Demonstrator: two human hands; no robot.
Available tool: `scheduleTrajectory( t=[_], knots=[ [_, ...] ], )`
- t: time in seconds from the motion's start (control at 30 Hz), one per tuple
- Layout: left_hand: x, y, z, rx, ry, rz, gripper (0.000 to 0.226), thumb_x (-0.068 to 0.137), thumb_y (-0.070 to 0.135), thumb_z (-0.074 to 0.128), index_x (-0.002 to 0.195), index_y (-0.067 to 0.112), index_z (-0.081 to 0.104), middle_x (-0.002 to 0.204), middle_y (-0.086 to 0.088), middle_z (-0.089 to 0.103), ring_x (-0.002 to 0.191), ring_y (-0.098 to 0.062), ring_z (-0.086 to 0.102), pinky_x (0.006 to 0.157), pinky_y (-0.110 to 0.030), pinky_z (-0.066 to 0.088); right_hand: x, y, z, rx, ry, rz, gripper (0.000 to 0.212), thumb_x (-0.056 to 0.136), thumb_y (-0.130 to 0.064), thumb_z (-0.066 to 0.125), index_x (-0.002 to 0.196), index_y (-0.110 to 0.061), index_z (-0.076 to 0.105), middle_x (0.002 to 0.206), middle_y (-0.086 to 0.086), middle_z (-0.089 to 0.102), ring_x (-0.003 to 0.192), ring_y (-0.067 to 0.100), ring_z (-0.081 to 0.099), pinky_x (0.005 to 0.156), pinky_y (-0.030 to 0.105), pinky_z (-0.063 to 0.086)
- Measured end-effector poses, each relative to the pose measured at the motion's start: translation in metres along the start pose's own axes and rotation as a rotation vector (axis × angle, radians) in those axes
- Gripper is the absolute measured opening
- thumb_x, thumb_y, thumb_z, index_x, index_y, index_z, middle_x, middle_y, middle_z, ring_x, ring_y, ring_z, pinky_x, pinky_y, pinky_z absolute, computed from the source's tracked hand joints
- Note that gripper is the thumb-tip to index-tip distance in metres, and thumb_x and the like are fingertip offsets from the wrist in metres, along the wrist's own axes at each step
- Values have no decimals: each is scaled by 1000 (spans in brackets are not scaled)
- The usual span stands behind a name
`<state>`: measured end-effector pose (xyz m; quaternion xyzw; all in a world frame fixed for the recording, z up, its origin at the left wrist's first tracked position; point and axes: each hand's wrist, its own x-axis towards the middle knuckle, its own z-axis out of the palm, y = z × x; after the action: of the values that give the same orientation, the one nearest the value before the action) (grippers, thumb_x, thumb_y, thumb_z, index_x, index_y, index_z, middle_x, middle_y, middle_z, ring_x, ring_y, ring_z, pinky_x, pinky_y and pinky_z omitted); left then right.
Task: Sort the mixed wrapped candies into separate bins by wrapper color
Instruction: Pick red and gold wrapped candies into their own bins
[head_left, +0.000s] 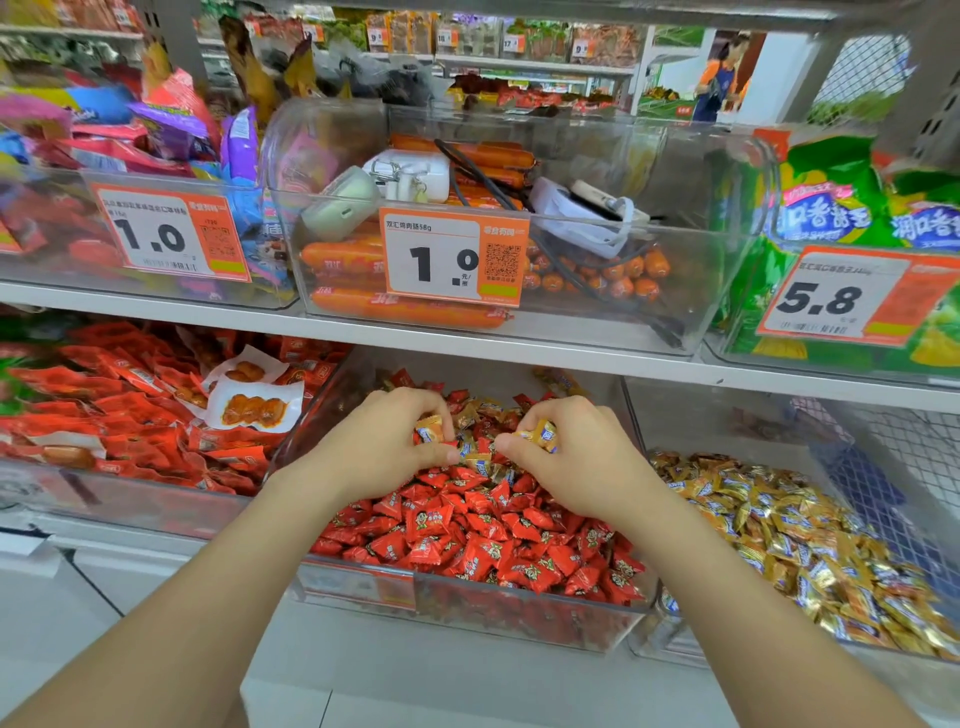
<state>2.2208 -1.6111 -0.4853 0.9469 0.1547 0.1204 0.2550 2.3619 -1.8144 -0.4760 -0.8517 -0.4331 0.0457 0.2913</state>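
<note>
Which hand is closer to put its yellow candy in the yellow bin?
The right hand, probably. It pinches a gold candy and sits nearest the gold-candy bin. The left hand also holds one but is farther away.

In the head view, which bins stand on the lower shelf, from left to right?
Bin of red snack packets → bin of red candies, with left hand then right hand over it, each holding a gold candy → bin of gold candies.

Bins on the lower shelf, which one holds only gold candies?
The right bin: its candies are all gold. The middle bin is mostly red with some gold mixed in; the left bin holds red snack packets.
</note>
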Motion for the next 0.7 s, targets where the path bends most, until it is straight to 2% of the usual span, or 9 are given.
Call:
scheduleTrajectory(
  t=[0.1,0.23,0.3,0.37,0.4,0.47,0.57,0.63,0.7],
  knots=[
    [1,0,0,24,47,-53,36,85,68,71,79,34,61,77,10,63,73,-9,54,68,-39,50,3,-2,1,-9,-4,13,30,92,-60,70,83,-31,71,85,0,70,110,29,59,84,40,52],
    [6,7,0,8,121,-87,49,95,67,57,77,21,60,68,-1,65,63,-17,62,60,-38,49,8,-10,4,-60,-107,-7,20,99,-47,68,108,-31,75,119,7,70,128,29,49,93,42,45],
    [11,7,0,-7,155,-83,42,101,57,56,82,20,65,73,1,70,62,-9,65,61,-36,51,11,-14,8,-114,-165,-49,26,100,-47,67,118,-31,75,121,7,71,125,30,56,97,43,48],
    [16,6,1,-49,131,-73,24,104,40,59,89,23,67,75,4,73,57,-3,65,55,-22,47,13,-19,13,-173,-221,-49,30,99,-49,66,122,-30,73,118,10,70,118,33,61,94,42,52],
    [20,5,3,-53,108,-64,15,105,34,60,95,26,68,74,6,73,58,-2,66,55,-20,48,14,-21,17,-211,-239,-40,31,99,-48,67,124,-30,73,117,11,68,115,34,63,91,42,53],
    [28,2,8,13,79,-48,9,102,33,62,104,32,71,78,9,73,69,-5,70,68,-30,57,17,-24,21,-260,-232,-34,28,99,-47,68,118,-28,73,106,8,66,109,34,66,86,40,54],
    [39,7,15,219,5,-79,25,96,49,67,118,38,71,108,5,75,103,-20,70,90,-41,57,23,-23,13,-195,-178,16,18,98,-42,69,98,-24,74,85,-1,62,93,27,68,73,33,48],
    [44,10,21,311,-127,-107,46,93,56,69,134,36,64,129,1,69,119,-26,64,99,-44,54,25,-18,1,-173,-142,69,23,100,-42,66,100,-22,76,86,-1,64,86,24,64,72,30,46],
    [48,13,26,372,-249,-117,57,92,59,69,143,34,58,139,1,65,126,-27,61,103,-45,52,20,-10,-9,-159,-89,96,26,100,-46,64,102,-23,77,89,0,68,87,23,66,73,30,48]
  ],
)
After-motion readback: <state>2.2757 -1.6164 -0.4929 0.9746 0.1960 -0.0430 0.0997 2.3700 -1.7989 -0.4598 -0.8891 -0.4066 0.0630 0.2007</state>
